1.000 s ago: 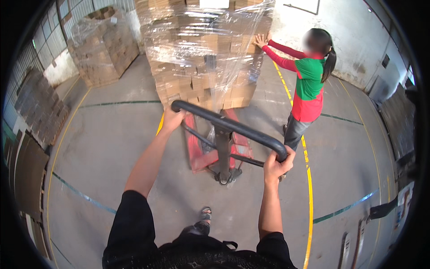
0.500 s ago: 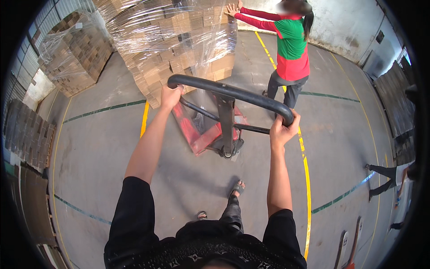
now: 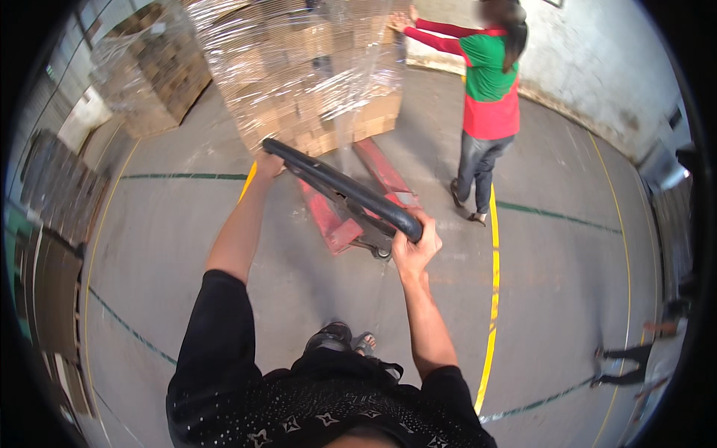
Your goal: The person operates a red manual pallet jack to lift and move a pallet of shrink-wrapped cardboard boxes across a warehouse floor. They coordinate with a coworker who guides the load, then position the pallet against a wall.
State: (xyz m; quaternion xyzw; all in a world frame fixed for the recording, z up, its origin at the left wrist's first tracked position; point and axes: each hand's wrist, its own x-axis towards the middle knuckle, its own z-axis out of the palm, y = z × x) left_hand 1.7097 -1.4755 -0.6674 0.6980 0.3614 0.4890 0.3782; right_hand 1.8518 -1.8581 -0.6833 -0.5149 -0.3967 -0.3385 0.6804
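Both my hands grip the black loop handle [image 3: 340, 181] of a red pallet jack [image 3: 326, 216]. My left hand [image 3: 269, 163] is closed round the handle's far left end. Round the nearer right end wrap the fingers of my right hand [image 3: 420, 243]. The handle slants down from left to right across the view. Beyond it rises a tall stack of flattened cardboard [image 3: 299, 75] in clear stretch wrap, close to the jack's red forks. A co-worker [image 3: 489, 97] in a green and red shirt stands at the stack's right, arms stretched out to it.
Another wrapped cardboard stack [image 3: 149, 75] stands at the far left, with more stacked board [image 3: 60, 187] along the left side. A yellow floor line [image 3: 489, 328] runs to my right. Another person [image 3: 635, 362] is at the right edge. A pale wall [image 3: 597, 67] closes the back.
The handle has turned, its right end swinging left and lower, and my right hand has moved with it. My feet have shifted. The co-worker has stepped, with hands still toward the stack.
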